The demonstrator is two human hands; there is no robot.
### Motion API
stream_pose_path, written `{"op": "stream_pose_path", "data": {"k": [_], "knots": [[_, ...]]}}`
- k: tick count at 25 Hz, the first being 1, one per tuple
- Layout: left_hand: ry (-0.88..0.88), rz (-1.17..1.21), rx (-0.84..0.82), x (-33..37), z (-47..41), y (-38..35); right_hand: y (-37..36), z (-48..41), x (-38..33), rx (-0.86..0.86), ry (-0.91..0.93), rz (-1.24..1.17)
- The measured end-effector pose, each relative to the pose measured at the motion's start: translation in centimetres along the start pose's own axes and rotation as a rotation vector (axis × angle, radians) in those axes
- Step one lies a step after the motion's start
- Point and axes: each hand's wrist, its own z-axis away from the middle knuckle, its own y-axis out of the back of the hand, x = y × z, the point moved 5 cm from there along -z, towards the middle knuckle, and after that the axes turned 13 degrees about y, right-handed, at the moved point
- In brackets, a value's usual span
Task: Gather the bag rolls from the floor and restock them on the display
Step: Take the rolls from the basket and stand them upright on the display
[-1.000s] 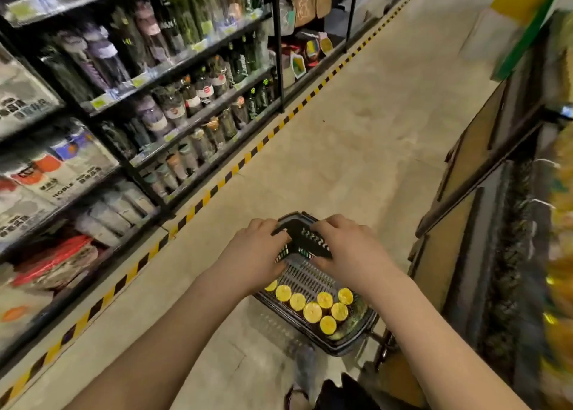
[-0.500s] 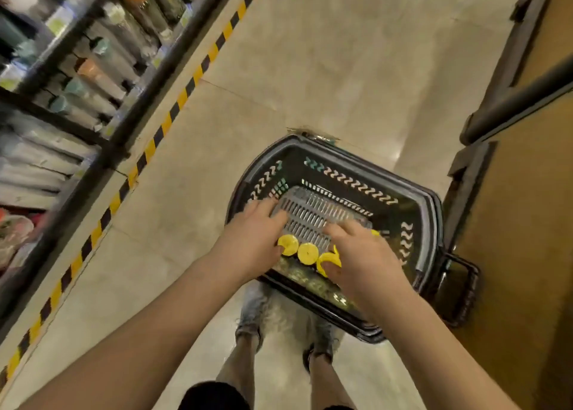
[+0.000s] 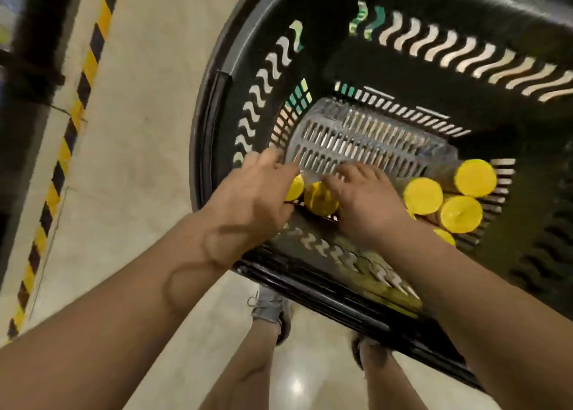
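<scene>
The bag rolls [image 3: 423,195], told by their round yellow ends, are seen lying on their sides inside a black basket [image 3: 217,130] that stands on the floor [image 3: 148,130]. They are stacked along the near side of the basket bottom, touching one another, beside a grey slotted panel [image 3: 356,139] that lies deeper in the basket.

Both hands are reached down into the basket. The left hand [image 3: 254,201] is laid over the rolls at the left end of the row, its fingers [image 3: 279,164] stretched forward with the tips at the edge of the grey panel. Whether a roll is pinched under them cannot be told, as the palm hides it. The right hand [image 3: 369,205] is set just beside it, its fingers [image 3: 350,173] bent down over the middle rolls. Whether they are closed round one cannot be told either, since the picture is blurred there.

The gathering is judged to be largely done, because the rolls in view are all held in the basket. The restocking is judged to be wholly left: no display is shown, and the rolls are yet to be lifted out and carried to it. A yellow-and-black striped line [image 3: 90,62] is seen on the floor to the left.
</scene>
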Motion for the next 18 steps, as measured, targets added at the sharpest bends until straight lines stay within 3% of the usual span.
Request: {"op": "stream_pose_path", "data": {"k": [3,6,9,14,18], "knots": [[-0.007,-0.024,-0.002,-0.1,-0.5,-0.7,-2.7,-3.4,0.2,-0.044,-0.059,0.018],[-0.004,-0.082,0.022,0.6,-1.8,-0.8,-3.6,-5.3,-0.7,-0.081,-0.005,0.055],[0.048,-0.148,-0.064,1.6,-2.9,-1.3,-3.8,-5.7,-0.5,-0.071,0.021,0.004],[0.161,-0.282,-0.223,2.7,-6.1,-3.3,-1.8,-3.1,1.1,0.194,-0.084,-0.252],[0.210,-0.405,-0.256,3.1,-9.4,-6.1,0.5,0.2,2.5,0.423,-0.170,-0.332]]}}
